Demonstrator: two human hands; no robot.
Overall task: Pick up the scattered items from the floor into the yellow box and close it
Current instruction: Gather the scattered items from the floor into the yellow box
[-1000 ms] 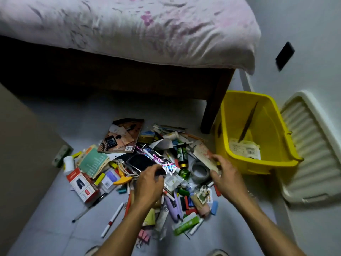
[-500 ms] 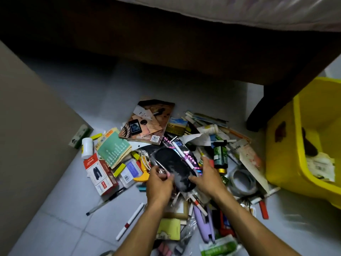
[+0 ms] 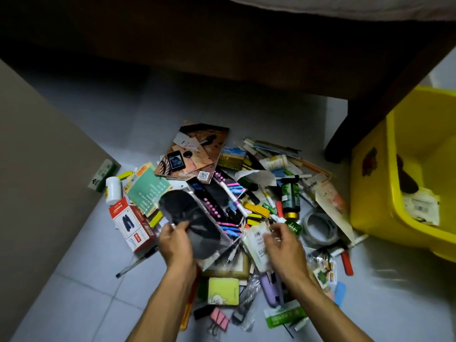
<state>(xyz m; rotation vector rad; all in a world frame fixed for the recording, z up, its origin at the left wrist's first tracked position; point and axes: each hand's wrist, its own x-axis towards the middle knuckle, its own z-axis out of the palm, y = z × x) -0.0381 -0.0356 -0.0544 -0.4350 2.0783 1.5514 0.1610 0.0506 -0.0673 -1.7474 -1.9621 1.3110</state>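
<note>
Left hand (image 3: 176, 245) pinching glossy black oval packet (image 3: 190, 223); right hand (image 3: 283, 245) gripping crinkly clear sachet (image 3: 256, 239).

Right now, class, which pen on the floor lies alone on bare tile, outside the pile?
The clear pen with the dark cap, left of the left hand; other pens lie within the clutter.

The yellow box (image 3: 370, 193) runs off the right edge, so its far walls and most of its inside are out of sight, and the print on the paper label (image 3: 423, 208) in it is too small to read. The right hand (image 3: 283, 245) is motion-blurred, as is the clear packet (image 3: 257, 243) at its fingers. The left hand (image 3: 176, 245) covers the near end of the black item in clear wrapping (image 3: 190, 218), which hides the things beneath.
</note>
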